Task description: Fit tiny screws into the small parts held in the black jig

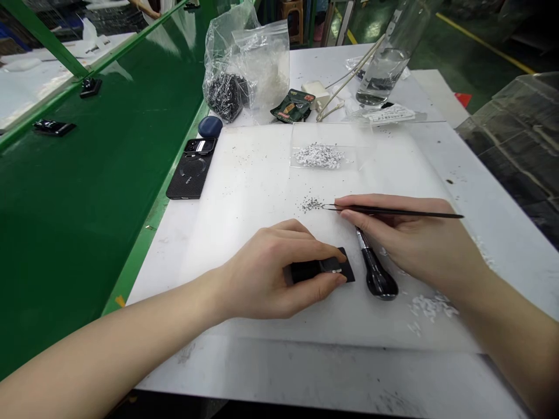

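Note:
My left hand (pixel 271 267) is closed on a small flat black part (pixel 321 270) lying on the white work mat (pixel 253 192), thumb and fingers pinching its sides. My right hand (pixel 410 238) grips thin black tweezers (pixel 393 212) whose tips reach a little heap of tiny dark screws (pixel 311 204). A black-handled screwdriver (pixel 374 270) lies on the mat under my right hand, just right of the part.
A clear sheet holds a pile of small white pieces (pixel 318 156). A black phone case (pixel 192 171) and dark blue pod (pixel 210 125) lie left of the mat. Plastic bags (pixel 247 64), a water bottle (pixel 384 64) and a green conveyor belt (pixel 87 174) surround it.

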Demonstrator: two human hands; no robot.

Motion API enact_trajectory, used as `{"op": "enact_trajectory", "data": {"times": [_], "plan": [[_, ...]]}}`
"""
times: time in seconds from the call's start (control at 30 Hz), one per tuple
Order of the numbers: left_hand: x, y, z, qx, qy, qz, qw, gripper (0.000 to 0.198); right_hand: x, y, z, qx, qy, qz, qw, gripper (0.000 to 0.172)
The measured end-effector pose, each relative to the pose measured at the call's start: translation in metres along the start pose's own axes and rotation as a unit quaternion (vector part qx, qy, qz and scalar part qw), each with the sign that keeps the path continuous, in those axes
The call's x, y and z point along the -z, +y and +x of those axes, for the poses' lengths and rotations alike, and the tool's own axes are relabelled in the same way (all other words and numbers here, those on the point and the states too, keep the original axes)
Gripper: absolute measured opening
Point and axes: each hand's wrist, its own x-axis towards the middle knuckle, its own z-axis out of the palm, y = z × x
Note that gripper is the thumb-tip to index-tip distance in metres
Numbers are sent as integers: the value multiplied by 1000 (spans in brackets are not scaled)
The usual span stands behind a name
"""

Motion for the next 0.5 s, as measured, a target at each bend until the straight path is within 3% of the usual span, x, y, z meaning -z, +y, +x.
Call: {"op": "enact_trajectory", "data": {"times": [0.5], "plan": [[2, -1, 0, -4, -11, -4, 1000, 19, 1, 1, 1, 20, -18, 3, 1000, 15]]}}
